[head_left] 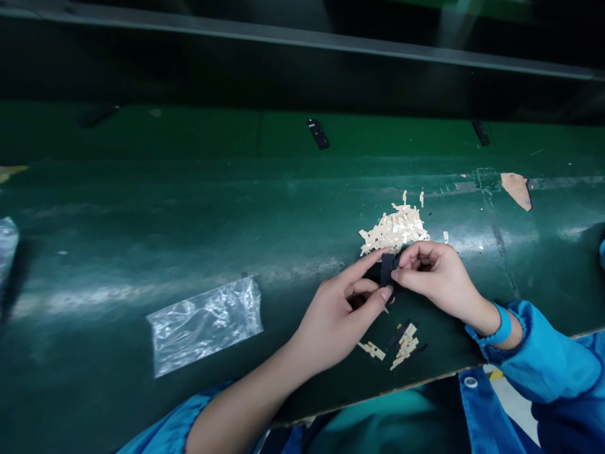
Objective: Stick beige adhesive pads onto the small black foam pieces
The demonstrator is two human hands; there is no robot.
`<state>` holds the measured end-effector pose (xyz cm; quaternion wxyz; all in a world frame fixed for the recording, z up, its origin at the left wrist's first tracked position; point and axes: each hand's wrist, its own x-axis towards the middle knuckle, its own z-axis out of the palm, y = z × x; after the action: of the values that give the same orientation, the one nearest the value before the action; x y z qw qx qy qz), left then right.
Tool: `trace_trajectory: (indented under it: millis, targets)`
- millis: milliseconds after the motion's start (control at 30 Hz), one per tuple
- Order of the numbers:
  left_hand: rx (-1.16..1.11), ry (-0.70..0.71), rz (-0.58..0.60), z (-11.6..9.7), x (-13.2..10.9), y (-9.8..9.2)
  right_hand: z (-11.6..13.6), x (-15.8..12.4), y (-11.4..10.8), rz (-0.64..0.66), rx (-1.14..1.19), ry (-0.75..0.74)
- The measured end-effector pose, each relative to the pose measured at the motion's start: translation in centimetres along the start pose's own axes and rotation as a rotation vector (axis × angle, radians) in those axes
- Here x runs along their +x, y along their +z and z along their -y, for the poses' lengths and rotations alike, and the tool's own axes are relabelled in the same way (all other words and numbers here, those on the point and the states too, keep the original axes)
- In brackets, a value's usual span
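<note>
My left hand [338,315] is closed on a small black plastic part [387,268], thumb at its lower end and forefinger at its upper end. From the other side my right hand [439,277] pinches at the part's right edge with thumb and forefinger; whether a smaller piece sits in that pinch cannot be made out. Just beyond the fingers lies a heap of small cream-coloured flat pieces [394,230]. Nearer to me, several more cream pieces [405,347] lie with dark bits beside them, and a loose cream piece [373,350] is to their left.
A clear plastic bag [205,325] lies flat on the green table [118,252] at left. Black parts [318,133] rest along the back, below a dark ledge with a grey edge [283,34]. A torn brown scrap [517,190] lies at right. The table's front edge [392,394] runs close to my body.
</note>
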<state>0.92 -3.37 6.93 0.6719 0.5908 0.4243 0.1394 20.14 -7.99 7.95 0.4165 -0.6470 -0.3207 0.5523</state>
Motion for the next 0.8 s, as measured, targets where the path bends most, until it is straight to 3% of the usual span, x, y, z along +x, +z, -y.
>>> trace_trajectory:
  millis: [267,800]
  targets:
    - [0.032,0.007,0.045,-0.38,0.09,-0.63,0.16,0.31,-0.43,0.041,0.027,0.047]
    - [0.055,0.050,-0.026,-0.06,-0.27,-0.47,0.20,-0.10,0.03,0.041,-0.030,0.035]
